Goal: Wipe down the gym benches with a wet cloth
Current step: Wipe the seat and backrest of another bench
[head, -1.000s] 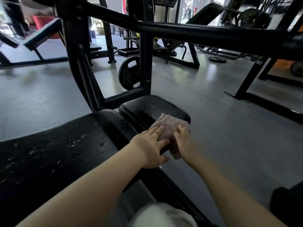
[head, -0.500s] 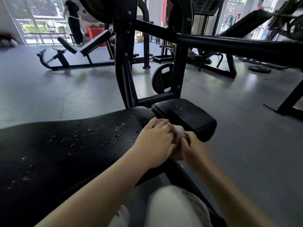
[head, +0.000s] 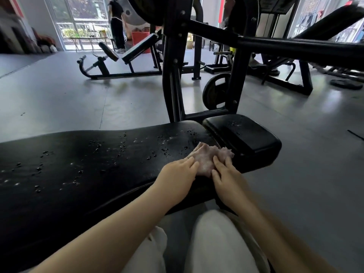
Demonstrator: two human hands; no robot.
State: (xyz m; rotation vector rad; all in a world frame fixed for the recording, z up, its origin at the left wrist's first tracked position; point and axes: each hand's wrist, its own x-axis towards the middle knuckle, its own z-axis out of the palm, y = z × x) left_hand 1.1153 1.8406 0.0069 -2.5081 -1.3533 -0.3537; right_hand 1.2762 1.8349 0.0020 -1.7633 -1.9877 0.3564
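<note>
Grey gym floor [head: 59, 95] lay round the long black bench pad [head: 88, 164], beaded with water for wiping. Pink cloth [head: 208, 158] sat at its end beside the seat pad [head: 246, 138]; my left hand [head: 177, 176] and right hand [head: 226, 178], fingers flat, pressed it down to spread it.

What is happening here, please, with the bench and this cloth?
A person is wiping a gym bench. Both hands, the left hand and the right hand, press a pinkish cloth flat onto the right end of the long black bench pad, next to the smaller seat pad. Water droplets lie scattered over most of the long pad to the left of the cloth, and a few sit on the seat pad, so much of the surface is not yet wiped dry.
</note>
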